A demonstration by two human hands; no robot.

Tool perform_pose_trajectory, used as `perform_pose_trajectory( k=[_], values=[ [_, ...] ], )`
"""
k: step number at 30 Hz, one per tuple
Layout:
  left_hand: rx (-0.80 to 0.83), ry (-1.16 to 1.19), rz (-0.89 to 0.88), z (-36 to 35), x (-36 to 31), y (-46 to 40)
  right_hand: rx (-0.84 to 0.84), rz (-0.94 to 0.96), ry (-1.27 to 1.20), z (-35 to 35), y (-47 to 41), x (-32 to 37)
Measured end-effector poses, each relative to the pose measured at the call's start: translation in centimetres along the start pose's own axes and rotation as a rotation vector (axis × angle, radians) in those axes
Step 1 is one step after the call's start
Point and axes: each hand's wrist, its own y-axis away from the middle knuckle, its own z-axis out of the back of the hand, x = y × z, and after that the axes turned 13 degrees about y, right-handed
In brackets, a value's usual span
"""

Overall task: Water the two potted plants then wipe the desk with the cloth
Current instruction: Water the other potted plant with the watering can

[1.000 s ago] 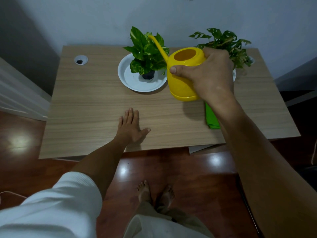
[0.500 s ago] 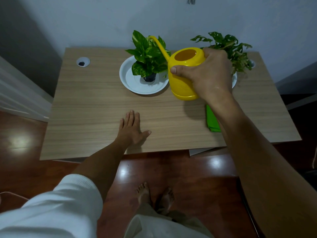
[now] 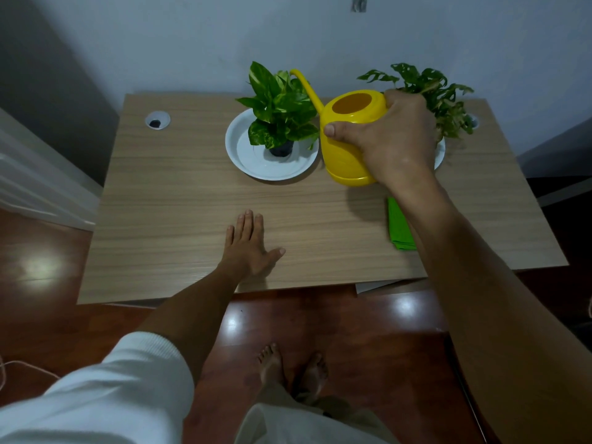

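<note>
Potted plants sit at the far edge of the light wood-grain desk (image 3: pixel 179 200), both around 12 o'clock from the person. Left to right: round grommet hole (image 3: pixel 157 120) at 10 o'clock, something dark inside, can't tell what. Left hand (image 3: pixel 249 245) flat on the desk near its front edge, palm down, fingers together and stretched out, thumb splayed, gripping nothing. White sleeve (image 3: pixel 105 392) on that arm, cut off by the frame bottom. Broad-leaf variegated green plant (image 3: pixel 280 108) in a small dark pot (image 3: pixel 282 150), standing in a shallow white round saucer (image 3: pixel 256 161); pot mostly hidden by leaves. Yellow plastic watering can (image 3: pixel 347 145) just right of the saucer, thin curved spout (image 3: pixel 306 88) reaching up over that plant's leaves; no water stream can be made out. Can't tell whether the can's base touches the desk. Right hand (image 3: pixel 389 141) wraps the can's side, fingers clamped around it, thumb across the front; handle hidden under the palm. Folded green cloth (image 3: pixel 399 227) on the desk at 2 o'clock, right part covered by the forearm. Split-leaf green plant (image 3: pixel 432 91) behind the hand, its pot hidden, only a sliver of a second white saucer (image 3: pixel 440 152) showing. Bare feet (image 3: pixel 293 368) on the reddish wood floor (image 3: pixel 48 315) below.
</note>
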Motion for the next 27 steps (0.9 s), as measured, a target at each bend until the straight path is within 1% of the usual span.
perform_pose_trajectory(
  k=[11, 18, 27],
  values=[
    [-0.001, -0.003, -0.005, -0.1, 0.2, -0.3, 0.044, 0.057, -0.02, -0.6, 0.5, 1.0],
    [-0.011, -0.017, 0.001, -0.4, 0.4, -0.4, 0.083, 0.114, -0.064, 0.3, 1.9, 1.0],
    [-0.005, -0.026, 0.013, -0.3, 0.3, -0.4, 0.111, 0.087, -0.081, 1.2, 2.5, 0.1]
  ],
)
